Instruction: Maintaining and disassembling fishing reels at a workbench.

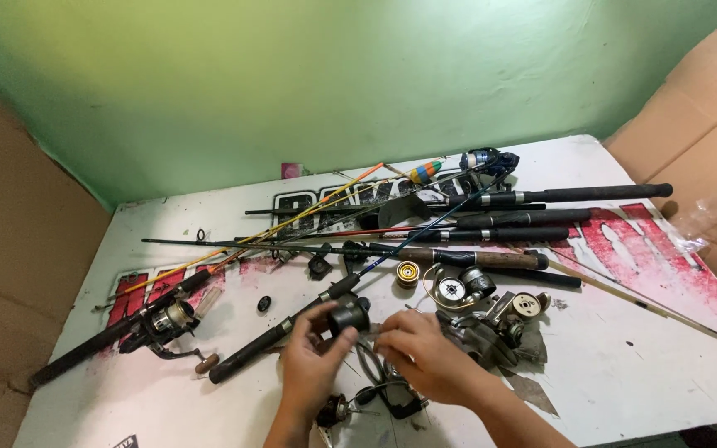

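Your left hand [313, 358] is wrapping its grip around a dark, round reel spool [348, 315], thumb and fingers closing on its near side and lifting it just above the tabletop [624, 373]. Your right hand [421, 357] is sitting just beside it, fingers curling inward with the fingertips pointing toward the spool; whether that grip is actually pinching something small, you cannot tell from here, since the fingers are hiding whatever lies under them.

The spool is sitting near the front middle of the white tabletop, right over the butt end of a black fishing rod [284, 332] that is running diagonally from lower left toward the upper right. Below your hands, a black reel body with a bail wire [383, 396] is lying on the tabletop, partly covered by your wrists.

To the right of your right hand, a grey spinning reel [491, 328] is resting on its side, and just behind it a second reel with a pale face [456, 289] and a small gold spool [407, 273] are lying close together. Farther left, a silver reel mounted on a rod [168, 319] is lying apart from your hands. A bundle of dark rod handles [533, 217] is stretching across the back, with brown cardboard [18, 249] standing along the sides.
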